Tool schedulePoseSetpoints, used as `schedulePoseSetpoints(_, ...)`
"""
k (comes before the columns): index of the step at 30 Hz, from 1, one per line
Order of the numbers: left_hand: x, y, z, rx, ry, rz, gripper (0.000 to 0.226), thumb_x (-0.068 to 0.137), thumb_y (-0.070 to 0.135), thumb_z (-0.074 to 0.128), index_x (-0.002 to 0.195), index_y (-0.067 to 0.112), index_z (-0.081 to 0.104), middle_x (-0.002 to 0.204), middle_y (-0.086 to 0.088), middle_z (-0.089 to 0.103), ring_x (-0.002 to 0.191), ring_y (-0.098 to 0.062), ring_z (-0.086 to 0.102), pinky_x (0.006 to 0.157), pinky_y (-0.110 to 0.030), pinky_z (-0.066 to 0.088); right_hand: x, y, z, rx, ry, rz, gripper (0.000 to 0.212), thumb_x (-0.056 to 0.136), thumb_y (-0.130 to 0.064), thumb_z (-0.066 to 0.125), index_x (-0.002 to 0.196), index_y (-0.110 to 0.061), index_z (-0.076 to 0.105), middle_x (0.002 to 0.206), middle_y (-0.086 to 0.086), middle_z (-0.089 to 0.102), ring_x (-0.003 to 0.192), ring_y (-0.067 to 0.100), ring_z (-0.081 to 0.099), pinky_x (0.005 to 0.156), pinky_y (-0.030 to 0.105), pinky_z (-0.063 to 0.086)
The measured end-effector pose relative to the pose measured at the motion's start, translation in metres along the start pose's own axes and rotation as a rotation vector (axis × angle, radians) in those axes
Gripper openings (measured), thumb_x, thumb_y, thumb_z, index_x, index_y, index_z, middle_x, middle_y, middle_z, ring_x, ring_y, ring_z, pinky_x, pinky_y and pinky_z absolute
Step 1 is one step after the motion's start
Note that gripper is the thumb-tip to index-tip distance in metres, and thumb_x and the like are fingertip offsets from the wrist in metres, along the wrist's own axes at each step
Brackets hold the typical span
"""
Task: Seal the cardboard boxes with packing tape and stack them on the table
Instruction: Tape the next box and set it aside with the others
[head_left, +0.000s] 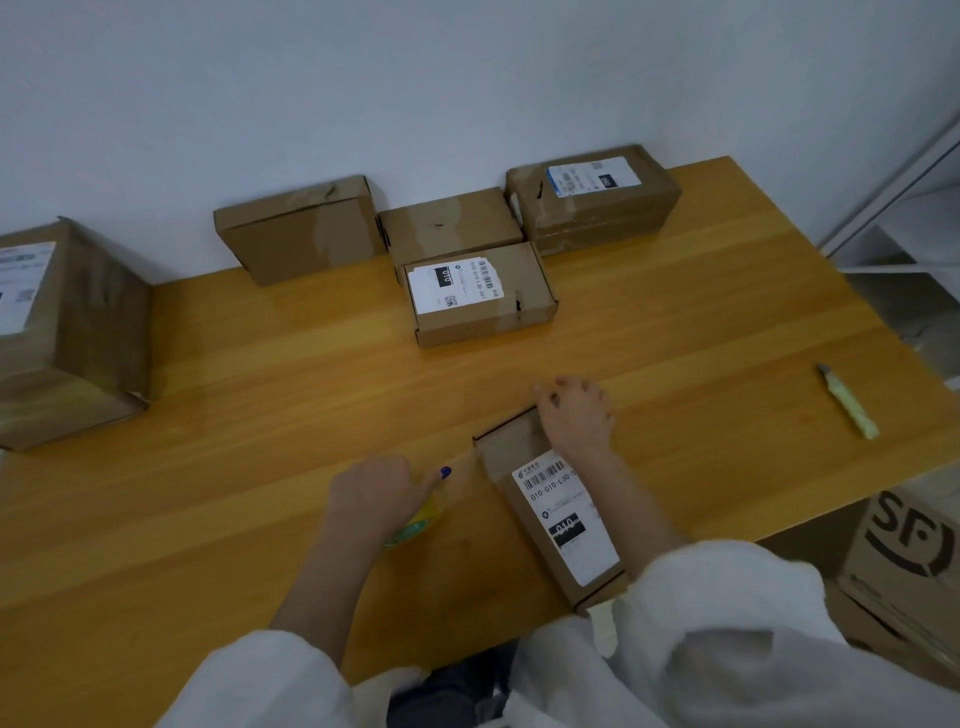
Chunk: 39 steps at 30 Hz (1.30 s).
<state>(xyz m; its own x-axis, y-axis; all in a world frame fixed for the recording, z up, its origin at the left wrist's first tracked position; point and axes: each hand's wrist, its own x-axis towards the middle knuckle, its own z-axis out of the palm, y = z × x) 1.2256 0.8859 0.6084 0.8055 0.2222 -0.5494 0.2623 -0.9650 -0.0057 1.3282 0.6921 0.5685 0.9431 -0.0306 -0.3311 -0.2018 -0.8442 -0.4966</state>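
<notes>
- Near the tabletop's (260, 415) 5 o'clock edge lies a flat cardboard box (524, 441) with a white label; the right hand (574, 415) presses its far end, fingers spread, gripping nothing.
- At 7 o'clock from that box, the left hand's (379, 496) grip closes on a yellow-green tape roll (415, 525).
- Four taped boxes (480, 293) sit at 12 o'clock, a larger box (67, 332) at 9.
- One pale cutter (849, 402) lies at 3 o'clock.
</notes>
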Motion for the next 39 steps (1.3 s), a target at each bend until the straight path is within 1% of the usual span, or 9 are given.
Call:
schedulePoseSetpoints(8, -0.003, -0.009, 0.005, 0.064, 0.037, -0.012, 0.054, 0.094, 0.063, 0.025, 0.06, 0.022, 0.035, 0.056, 0.003, 0.047, 0.051, -0.013, 0.046, 0.042, -0.022, 0.037, 0.01, -0.009, 0.031, -0.338, 0.13, -0.203, 0.054, 0.103, -0.041, 0.017, 0.126, -0.004, 0.05, 0.128, 0.017, 0.051, 0.117, 0.031, 0.047, 0.097, 0.044, 0.038)
schedulePoseSetpoints(11, -0.002, -0.009, 0.006, 0.069, 0.028, -0.014, 0.054, 0.094, 0.063, 0.025, 0.059, 0.022, 0.031, 0.055, 0.003, 0.045, 0.05, -0.013, 0.045, 0.042, -0.022, 0.036, 0.009, -0.01, 0.035, -0.371, 0.158, -0.218, 0.054, 0.103, -0.041, 0.018, 0.122, -0.004, 0.052, 0.124, 0.018, 0.054, 0.114, 0.032, 0.049, 0.094, 0.044, 0.04)
schedulePoseSetpoints(14, -0.002, -0.008, 0.006, 0.072, 0.053, -0.013, 0.058, 0.095, 0.06, 0.023, 0.064, 0.018, 0.046, 0.055, 0.002, 0.044, 0.047, -0.014, 0.043, 0.042, -0.022, 0.035, 0.007, -0.012, 0.036, -0.397, 0.173, -0.223, 0.042, 0.105, -0.032, 0.023, 0.12, -0.005, 0.051, 0.124, 0.018, 0.054, 0.112, 0.032, 0.049, 0.091, 0.044, 0.039)
schedulePoseSetpoints(17, -0.003, -0.006, 0.008, 0.051, 0.096, -0.011, 0.058, 0.096, 0.058, 0.023, 0.067, 0.015, 0.051, 0.054, 0.002, 0.043, 0.045, -0.014, 0.041, 0.042, -0.021, 0.034, 0.007, -0.025, 0.037, -0.446, 0.14, -0.202, 0.03, 0.102, -0.018, 0.032, 0.126, -0.007, 0.046, 0.137, 0.016, 0.044, 0.122, 0.032, 0.042, 0.099, 0.05, 0.033)
schedulePoseSetpoints(21, -0.002, -0.004, 0.009, 0.017, 0.127, -0.001, 0.059, 0.097, 0.055, 0.024, 0.06, 0.015, 0.046, 0.052, 0.001, 0.041, 0.044, -0.015, 0.04, 0.043, -0.021, 0.035, -0.001, -0.043, 0.055, -0.362, 0.093, -0.191, 0.045, 0.103, -0.039, 0.028, 0.128, -0.007, 0.048, 0.147, 0.016, 0.035, 0.136, 0.034, 0.029, 0.106, 0.06, 0.024)
schedulePoseSetpoints(24, -0.001, -0.004, 0.009, -0.009, 0.126, -0.003, 0.059, 0.098, 0.054, 0.025, 0.06, 0.014, 0.046, 0.052, 0.001, 0.041, 0.044, -0.014, 0.039, 0.043, -0.022, 0.034, -0.007, -0.04, 0.068, -0.379, 0.193, -0.264, 0.059, 0.097, -0.046, 0.021, 0.106, -0.004, 0.061, 0.132, 0.023, 0.053, 0.126, 0.04, 0.046, 0.099, 0.067, 0.031)
schedulePoseSetpoints(30, -0.004, -0.011, 0.011, 0.006, 0.107, -0.013, 0.057, 0.098, 0.054, 0.025, 0.085, 0.014, 0.063, 0.055, 0.001, 0.044, 0.045, -0.013, 0.041, 0.041, -0.023, 0.034, -0.01, -0.046, 0.067, -0.474, 0.21, -0.256, 0.052, 0.098, -0.042, 0.025, 0.1, -0.007, 0.063, 0.129, 0.022, 0.056, 0.126, 0.04, 0.047, 0.098, 0.071, 0.029)
schedulePoseSetpoints(34, -0.005, -0.01, 0.01, -0.006, 0.133, -0.012, 0.056, 0.098, 0.054, 0.025, 0.078, 0.014, 0.06, 0.054, 0.001, 0.044, 0.046, -0.014, 0.043, 0.045, -0.025, 0.042, -0.012, -0.054, 0.064, -0.523, 0.026, -0.065, 0.061, 0.1, -0.049, 0.022, 0.126, -0.003, 0.052, 0.141, 0.021, 0.042, 0.136, 0.037, 0.03, 0.107, 0.068, 0.013)
schedulePoseSetpoints(39, -0.004, -0.009, 0.01, -0.057, 0.135, -0.005, 0.056, 0.098, 0.052, 0.026, 0.064, 0.014, 0.048, 0.054, 0.001, 0.042, 0.045, -0.014, 0.04, 0.045, -0.025, 0.039, -0.012, -0.046, 0.076, -0.415, 0.164, -0.175, 0.064, 0.096, -0.05, 0.016, 0.103, -0.007, 0.062, 0.136, 0.022, 0.05, 0.133, 0.042, 0.037, 0.101, 0.07, 0.024)
